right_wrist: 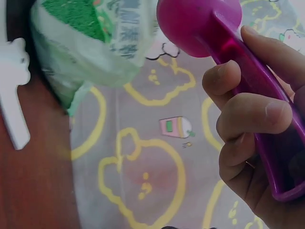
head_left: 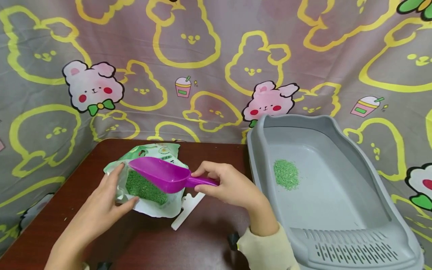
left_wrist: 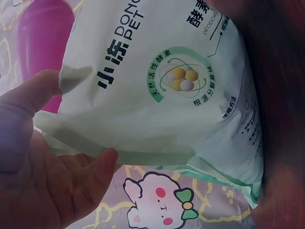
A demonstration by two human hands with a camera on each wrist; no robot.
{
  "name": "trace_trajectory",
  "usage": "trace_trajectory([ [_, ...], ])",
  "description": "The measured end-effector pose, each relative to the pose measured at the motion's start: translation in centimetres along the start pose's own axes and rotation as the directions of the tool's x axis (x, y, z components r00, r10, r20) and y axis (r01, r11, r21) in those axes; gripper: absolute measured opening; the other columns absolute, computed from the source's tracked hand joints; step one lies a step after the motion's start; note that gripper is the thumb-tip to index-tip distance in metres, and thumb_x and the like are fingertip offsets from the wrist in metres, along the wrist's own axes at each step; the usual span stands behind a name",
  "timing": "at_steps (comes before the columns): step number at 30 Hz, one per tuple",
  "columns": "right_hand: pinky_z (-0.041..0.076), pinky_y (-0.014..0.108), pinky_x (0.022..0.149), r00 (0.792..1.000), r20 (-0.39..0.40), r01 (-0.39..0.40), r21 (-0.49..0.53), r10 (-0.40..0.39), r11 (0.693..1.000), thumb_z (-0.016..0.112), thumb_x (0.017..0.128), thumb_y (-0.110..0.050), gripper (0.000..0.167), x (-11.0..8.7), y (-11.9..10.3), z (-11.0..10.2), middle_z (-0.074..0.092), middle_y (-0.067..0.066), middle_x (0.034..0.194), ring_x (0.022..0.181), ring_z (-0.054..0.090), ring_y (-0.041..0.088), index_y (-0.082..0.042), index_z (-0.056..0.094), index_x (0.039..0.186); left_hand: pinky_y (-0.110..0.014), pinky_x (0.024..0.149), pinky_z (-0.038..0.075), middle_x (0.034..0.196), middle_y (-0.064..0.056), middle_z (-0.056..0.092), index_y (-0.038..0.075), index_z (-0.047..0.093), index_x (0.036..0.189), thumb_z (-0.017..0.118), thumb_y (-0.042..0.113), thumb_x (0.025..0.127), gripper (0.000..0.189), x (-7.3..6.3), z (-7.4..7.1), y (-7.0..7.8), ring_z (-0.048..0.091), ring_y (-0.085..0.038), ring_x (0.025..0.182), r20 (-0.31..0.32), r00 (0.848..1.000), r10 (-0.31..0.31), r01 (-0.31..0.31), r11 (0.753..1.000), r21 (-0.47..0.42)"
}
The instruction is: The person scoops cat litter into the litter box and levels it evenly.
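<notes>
A white and green bag point(head_left: 153, 204) of green granules lies open on the brown table point(head_left: 202, 243). My left hand point(head_left: 125, 183) pinches the bag's open edge between thumb and fingers; the left wrist view shows the printed bag point(left_wrist: 167, 95) held by that hand point(left_wrist: 71, 129). My right hand point(head_left: 206, 178) grips the handle of a purple scoop point(head_left: 158, 174), whose bowl hovers at the bag's mouth, over the granules point(head_left: 145, 189). In the right wrist view my fingers point(right_wrist: 248, 114) curl round the scoop handle point(right_wrist: 257, 95). I cannot tell whether the scoop holds any granules.
A grey litter tray point(head_left: 354, 232) stands to the right of the table, with a small heap of green granules point(head_left: 286, 174) on its floor. A white plastic strip point(head_left: 187, 210) lies on the table below the bag. A cartoon-rabbit cloth point(head_left: 216, 56) hangs behind.
</notes>
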State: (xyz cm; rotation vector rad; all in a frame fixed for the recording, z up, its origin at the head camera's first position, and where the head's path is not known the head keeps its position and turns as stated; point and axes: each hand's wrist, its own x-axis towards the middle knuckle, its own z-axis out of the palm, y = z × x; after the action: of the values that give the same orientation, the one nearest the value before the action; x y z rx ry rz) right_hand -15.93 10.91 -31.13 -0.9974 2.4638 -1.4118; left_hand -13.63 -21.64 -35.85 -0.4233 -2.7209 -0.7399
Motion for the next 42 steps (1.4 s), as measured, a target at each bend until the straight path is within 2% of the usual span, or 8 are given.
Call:
trace_trajectory([
  [3, 0.04, 0.02, 0.054, 1.0, -0.007, -0.002, 0.017, 0.002, 1.0, 0.073, 0.091, -0.015, 0.02, -0.5, 0.7, 0.6, 0.074, 0.0, 0.085, 0.063, 0.057, 0.006, -0.015, 0.067, 0.11, -0.068, 0.093, 0.041, 0.141, -0.03, 0.038, -0.001, 0.02, 0.154, 0.082, 0.023, 0.08, 0.1, 0.0, 0.0, 0.0, 0.048, -0.047, 0.12, 0.025, 1.0, -0.019, 0.02, 1.0, -0.003],
  [7, 0.04, 0.019, 0.055, 1.0, -0.018, -0.004, 0.015, 0.004, 1.0, 0.074, 0.089, -0.015, 0.022, -1.3, 1.3, 1.0, 0.072, 0.0, 0.083, 0.062, 0.053, 0.005, -0.016, 0.068, 0.11, -0.068, 0.094, 0.041, 0.141, -0.031, 0.038, -0.002, 0.019, 0.154, 0.082, 0.024, 0.08, 0.1, 0.0, 0.0, 0.1, 0.049, -0.048, 0.12, 0.038, 0.999, -0.029, 0.029, 1.0, 0.001],
  [12, 0.044, 0.019, 0.059, 1.0, -0.029, -0.013, -0.136, 0.009, 0.991, 0.076, 0.088, -0.018, 0.022, -2.3, 1.4, 1.5, 0.07, -0.006, 0.082, 0.065, 0.052, 0.002, -0.02, 0.068, 0.108, -0.069, 0.094, 0.04, 0.143, -0.031, 0.037, -0.001, 0.017, 0.155, 0.081, 0.025, 0.081, 0.101, 0.0, -0.2, 0.1, 0.048, -0.048, 0.122, 0.049, 0.998, -0.037, 0.037, 0.999, 0.009],
  [17, 0.046, 0.02, 0.059, 0.999, -0.036, -0.036, -0.336, 0.025, 0.941, 0.077, 0.087, -0.026, 0.022, -2.1, 0.9, 1.9, 0.069, -0.013, 0.082, 0.066, 0.055, 0.001, -0.024, 0.068, 0.108, -0.069, 0.095, 0.039, 0.145, -0.032, 0.036, 0.0, 0.017, 0.156, 0.081, 0.026, 0.082, 0.101, 0.0, -0.1, 0.0, 0.045, -0.05, 0.125, 0.054, 0.998, -0.042, 0.042, 0.999, 0.01],
  [23, 0.041, 0.02, 0.053, 0.998, -0.025, -0.066, -0.497, 0.062, 0.865, 0.075, 0.088, -0.033, 0.02, -1.1, 0.3, 2.7, 0.063, -0.018, 0.073, 0.061, 0.05, 0.003, -0.03, 0.068, 0.107, -0.068, 0.091, 0.042, 0.141, -0.032, 0.038, -0.001, 0.02, 0.154, 0.082, 0.023, 0.08, 0.1, -0.4, -0.1, -0.1, 0.05, -0.049, 0.119, 0.035, 0.999, -0.033, 0.033, 0.999, 0.026],
  [28, 0.039, 0.02, 0.051, 0.996, -0.016, -0.082, -0.517, 0.086, 0.852, 0.075, 0.088, -0.033, 0.019, -0.5, 0.8, 3.4, 0.066, -0.017, 0.076, 0.06, 0.049, 0.003, -0.031, 0.068, 0.105, -0.067, 0.09, 0.043, 0.139, -0.032, 0.039, -0.001, 0.021, 0.154, 0.083, 0.022, 0.079, 0.1, -0.4, 0.0, -0.2, 0.052, -0.048, 0.115, 0.026, 0.999, -0.024, 0.024, 0.999, 0.022],
  [37, 0.041, 0.02, 0.055, 0.996, -0.012, -0.082, -0.543, 0.09, 0.836, 0.078, 0.086, -0.032, 0.018, 0.1, 1.7, 4.2, 0.072, -0.015, 0.087, 0.066, 0.053, 0.001, -0.03, 0.072, 0.103, -0.066, 0.091, 0.042, 0.142, -0.031, 0.039, 0.0, 0.02, 0.154, 0.082, 0.021, 0.08, 0.099, -0.4, 0.1, -0.2, 0.05, -0.048, 0.119, 0.027, 0.999, -0.019, 0.018, 1.0, 0.013],
  [42, 0.04, 0.021, 0.052, 0.993, -0.037, -0.115, -0.543, 0.113, 0.832, 0.078, 0.085, -0.031, 0.017, 0.1, 2.1, 4.6, 0.071, -0.014, 0.083, 0.062, 0.051, 0.003, -0.03, 0.072, 0.102, -0.067, 0.09, 0.042, 0.142, -0.032, 0.038, 0.0, 0.022, 0.154, 0.083, 0.02, 0.079, 0.099, -0.4, 0.2, -0.2, 0.05, -0.049, 0.119, 0.012, 1.0, -0.011, 0.011, 1.0, 0.015],
])
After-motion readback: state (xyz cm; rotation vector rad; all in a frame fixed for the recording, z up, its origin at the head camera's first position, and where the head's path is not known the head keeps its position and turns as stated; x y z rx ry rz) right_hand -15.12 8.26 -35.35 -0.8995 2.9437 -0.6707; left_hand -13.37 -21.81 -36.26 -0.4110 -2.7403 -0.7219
